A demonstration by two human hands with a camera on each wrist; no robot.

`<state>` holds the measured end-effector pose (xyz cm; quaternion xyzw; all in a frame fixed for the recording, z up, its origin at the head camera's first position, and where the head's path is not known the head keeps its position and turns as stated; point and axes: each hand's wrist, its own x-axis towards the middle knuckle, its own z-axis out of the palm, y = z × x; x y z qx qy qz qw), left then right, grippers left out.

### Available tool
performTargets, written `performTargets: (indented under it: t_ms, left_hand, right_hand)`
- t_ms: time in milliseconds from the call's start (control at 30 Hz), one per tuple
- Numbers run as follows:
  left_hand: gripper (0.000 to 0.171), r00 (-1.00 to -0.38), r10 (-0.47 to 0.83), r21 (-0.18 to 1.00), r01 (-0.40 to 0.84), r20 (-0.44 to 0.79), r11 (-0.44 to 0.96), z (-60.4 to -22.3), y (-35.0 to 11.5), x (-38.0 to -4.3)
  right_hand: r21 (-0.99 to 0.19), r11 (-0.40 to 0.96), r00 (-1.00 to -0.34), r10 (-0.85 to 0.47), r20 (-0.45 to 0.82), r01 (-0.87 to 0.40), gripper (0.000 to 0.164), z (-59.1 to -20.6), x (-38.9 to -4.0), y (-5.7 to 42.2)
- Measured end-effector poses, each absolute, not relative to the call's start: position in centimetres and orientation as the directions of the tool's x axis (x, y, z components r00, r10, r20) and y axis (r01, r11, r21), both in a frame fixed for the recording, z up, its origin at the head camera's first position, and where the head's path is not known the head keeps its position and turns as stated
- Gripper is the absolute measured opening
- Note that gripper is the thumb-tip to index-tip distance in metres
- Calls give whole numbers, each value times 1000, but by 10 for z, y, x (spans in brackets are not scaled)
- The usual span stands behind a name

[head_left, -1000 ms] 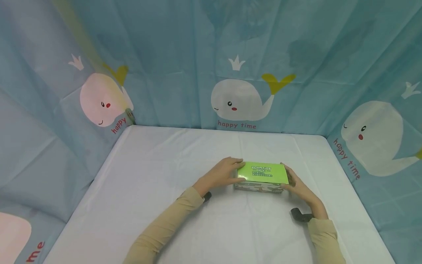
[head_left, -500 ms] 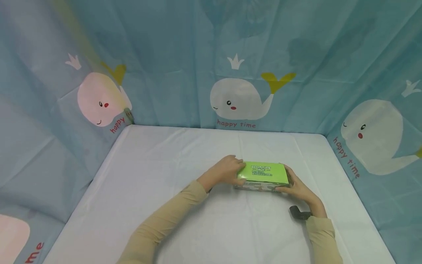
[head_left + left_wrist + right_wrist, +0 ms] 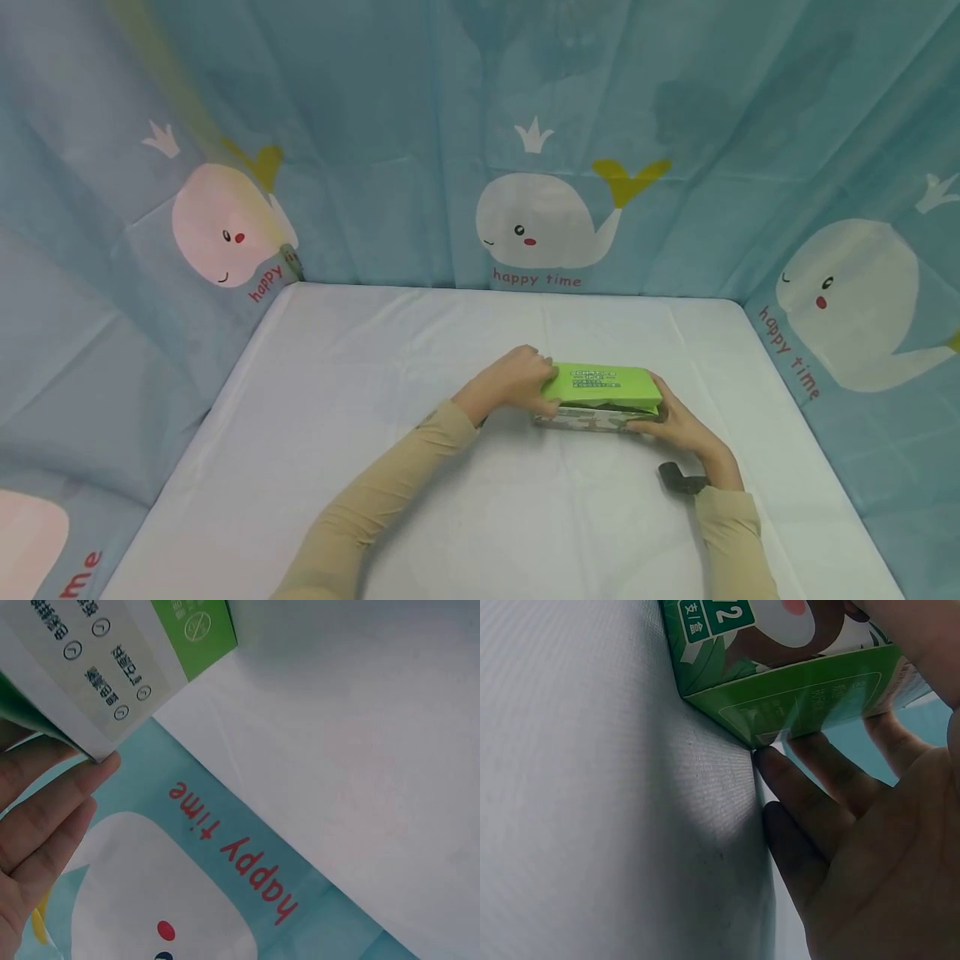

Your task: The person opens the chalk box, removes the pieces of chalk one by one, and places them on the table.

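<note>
A small carton (image 3: 581, 419) with a grey-green patterned front stands right of the middle of the table. Its bright green lid (image 3: 600, 385) bears white and dark print and sits tilted, with a dark gap along the front edge. At the left end, my left hand (image 3: 517, 379) pinches the lid, thumb in front and fingers behind. My right hand (image 3: 678, 423) holds the right end of the carton. In the right wrist view the thumb is on one printed face and the fingertips (image 3: 810, 746) lie along the green end. The carton's inside is hidden.
White cloth covers the table (image 3: 420, 358). Blue curtains (image 3: 375, 167) with printed whales and red lettering rise along its back and both sides. A black wrist device (image 3: 681, 479) sticks out from the right forearm.
The left fingers have drawn tighter on the lid, which has risen a little and opened a gap along the front. The right thumb has slid left along the carton's front.
</note>
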<state>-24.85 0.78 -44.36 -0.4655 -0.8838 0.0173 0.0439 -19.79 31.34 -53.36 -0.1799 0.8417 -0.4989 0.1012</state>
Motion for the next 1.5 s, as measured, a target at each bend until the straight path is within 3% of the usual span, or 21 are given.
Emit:
performTargets:
  t_ms: [500,933,1233,1400,1500]
  left_hand:
    - [32,-567,815,-50,817,120,575,-444,8,-249]
    - [27,-597,795,-6,799,107,601,-445,9,-250]
    - [32,-575,776,-75,789,258,609,-462,7,-247]
    - [41,-568,767,-125,774,297,621,-472,8,-245]
    - [33,-550,759,-107,781,348,616,-473,7,-244]
  right_hand:
    - [-892,363,-869,-490,64,-270,89,-534,-203,315]
    - [-887,405,-893,-450,19,-223,88,-534,-201,315]
    - [-872,461,-924,-382,-27,-165,86,-530,-198,312]
    - [-868,480,-932,-356,-59,-128,93,-531,-197,312]
    - [-870,468,-924,-380,-41,-154,96,-532,-198,312]
